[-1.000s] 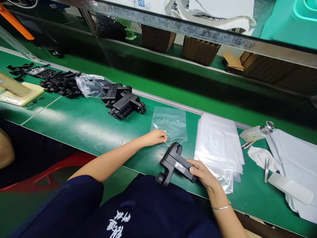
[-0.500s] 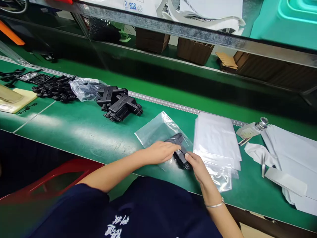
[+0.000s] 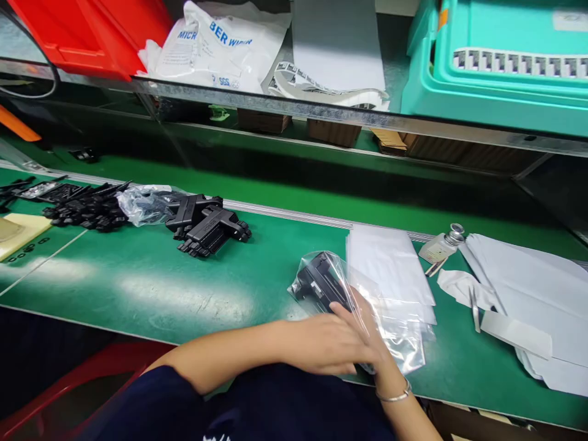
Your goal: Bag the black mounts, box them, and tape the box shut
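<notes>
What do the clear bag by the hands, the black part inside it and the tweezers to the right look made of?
The clear bag: thin, glossy plastic film, most likely; its contents show through and its creases glint.
The black part: probably moulded plastic, with a smooth, dark, soft-sheen surface; painted metal isn't ruled out.
The tweezers: likely bare metal, judging by their silvery sheen.

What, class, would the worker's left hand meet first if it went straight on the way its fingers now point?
Probably the worker's own right wrist, just beyond the left hand; depth is unclear, so they may already touch.
</notes>
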A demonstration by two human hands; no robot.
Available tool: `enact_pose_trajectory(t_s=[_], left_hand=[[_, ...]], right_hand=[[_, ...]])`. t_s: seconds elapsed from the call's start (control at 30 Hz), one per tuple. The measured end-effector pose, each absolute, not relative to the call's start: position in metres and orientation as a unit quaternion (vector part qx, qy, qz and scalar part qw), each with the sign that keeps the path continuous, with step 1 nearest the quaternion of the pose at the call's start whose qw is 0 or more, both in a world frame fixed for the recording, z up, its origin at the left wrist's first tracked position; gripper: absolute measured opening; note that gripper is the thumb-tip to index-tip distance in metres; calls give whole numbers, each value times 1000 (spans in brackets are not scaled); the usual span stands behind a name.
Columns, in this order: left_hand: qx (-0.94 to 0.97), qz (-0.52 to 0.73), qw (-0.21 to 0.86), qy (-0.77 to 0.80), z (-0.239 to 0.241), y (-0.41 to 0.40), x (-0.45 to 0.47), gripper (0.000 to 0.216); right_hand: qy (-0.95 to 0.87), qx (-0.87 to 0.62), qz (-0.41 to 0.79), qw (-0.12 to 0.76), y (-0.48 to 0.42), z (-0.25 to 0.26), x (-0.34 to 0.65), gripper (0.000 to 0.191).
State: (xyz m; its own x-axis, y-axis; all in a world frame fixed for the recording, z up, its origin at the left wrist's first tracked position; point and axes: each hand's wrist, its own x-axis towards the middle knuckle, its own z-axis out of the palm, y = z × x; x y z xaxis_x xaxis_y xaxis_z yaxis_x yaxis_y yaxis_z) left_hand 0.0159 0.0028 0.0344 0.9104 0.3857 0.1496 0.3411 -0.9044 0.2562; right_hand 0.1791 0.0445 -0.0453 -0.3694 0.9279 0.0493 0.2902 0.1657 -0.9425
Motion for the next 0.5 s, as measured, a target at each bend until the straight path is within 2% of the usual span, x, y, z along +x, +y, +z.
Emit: enact_pose_trajectory(t_s=[0.1, 0.17, 0.27, 0.37, 0.43, 0.5], left_hand=[[933, 99, 37, 344, 62, 19, -18, 40], [919, 53, 16, 391, 72, 29, -27, 42], [924, -7, 87, 373, 74, 36, -30, 45], [876, 68, 194, 436, 65, 35, -39, 53], [809, 161, 265, 499, 55, 33, -46, 63], [748, 239, 317, 532, 41, 32, -48, 76]], right_hand=[[-760, -436, 348, 334, 38, -32, 181, 52], [-816, -377, 298, 321, 33, -20, 173, 52], [-855, -313, 258, 322, 29, -4, 171, 48], [-781, -337, 301, 431, 25, 5, 200, 44], [-694, -382, 326, 515, 20, 6, 224, 53], [-660, -421, 357, 510, 17, 5, 233, 81]])
